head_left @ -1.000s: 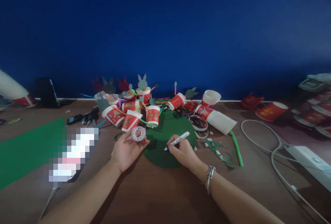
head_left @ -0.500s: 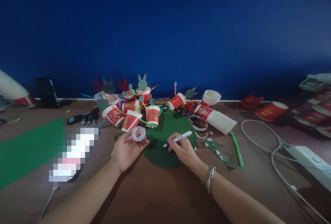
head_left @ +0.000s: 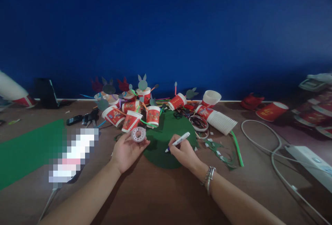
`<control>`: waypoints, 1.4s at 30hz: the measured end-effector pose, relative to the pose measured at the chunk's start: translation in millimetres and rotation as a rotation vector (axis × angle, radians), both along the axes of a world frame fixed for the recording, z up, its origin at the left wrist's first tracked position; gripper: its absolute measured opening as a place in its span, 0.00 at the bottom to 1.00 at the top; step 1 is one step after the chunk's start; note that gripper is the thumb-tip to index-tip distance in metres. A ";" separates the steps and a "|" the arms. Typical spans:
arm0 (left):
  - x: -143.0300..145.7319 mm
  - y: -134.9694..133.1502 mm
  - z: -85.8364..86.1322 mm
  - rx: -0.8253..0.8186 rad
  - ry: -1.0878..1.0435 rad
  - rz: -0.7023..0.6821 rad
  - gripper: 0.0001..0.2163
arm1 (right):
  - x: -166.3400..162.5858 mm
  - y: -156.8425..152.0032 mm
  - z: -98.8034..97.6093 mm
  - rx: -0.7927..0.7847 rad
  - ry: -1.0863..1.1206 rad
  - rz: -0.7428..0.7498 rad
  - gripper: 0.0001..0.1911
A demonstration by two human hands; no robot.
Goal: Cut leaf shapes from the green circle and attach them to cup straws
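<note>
My left hand lies palm up on the brown surface and holds a small white tape roll at its fingertips. My right hand grips a white marker, whose dark tip touches a round dark green paper sheet. The green sheet lies between my two hands. Just behind it stands a cluster of red and white paper cups decorated with straws and paper ears.
A stack of white cups lies on its side at right, beside tape rings and a green straw. A white cable and power strip sit far right. A large green sheet lies left.
The marker in my right hand swung slightly over the green sheet and came back; its tip shifted a little. My left hand and the tape roll stayed put.
</note>
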State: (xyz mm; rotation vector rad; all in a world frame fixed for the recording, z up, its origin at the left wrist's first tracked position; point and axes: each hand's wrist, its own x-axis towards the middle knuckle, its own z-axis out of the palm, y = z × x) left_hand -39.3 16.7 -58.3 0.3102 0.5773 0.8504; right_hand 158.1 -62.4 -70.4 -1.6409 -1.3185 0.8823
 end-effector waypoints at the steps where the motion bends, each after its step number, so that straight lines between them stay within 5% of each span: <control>1: 0.0 -0.1 0.2 0.000 0.000 0.002 0.11 | -0.2 0.0 0.3 0.004 -0.013 0.000 0.03; 12: 1.5 -0.5 2.6 -0.042 0.020 0.020 0.11 | -0.7 0.8 -1.0 0.034 -0.056 -0.035 0.03; 21: 0.3 0.4 -0.5 -0.004 -0.004 0.002 0.11 | 1.8 -0.3 -0.7 0.028 0.168 -0.036 0.04; 26: 0.0 0.0 -0.9 -0.012 0.008 0.005 0.11 | 2.3 -2.7 -2.5 0.001 0.104 0.071 0.05; 42: 0.8 -0.9 2.2 -0.020 0.009 0.005 0.11 | 1.6 -2.9 -0.5 -0.002 0.010 0.086 0.05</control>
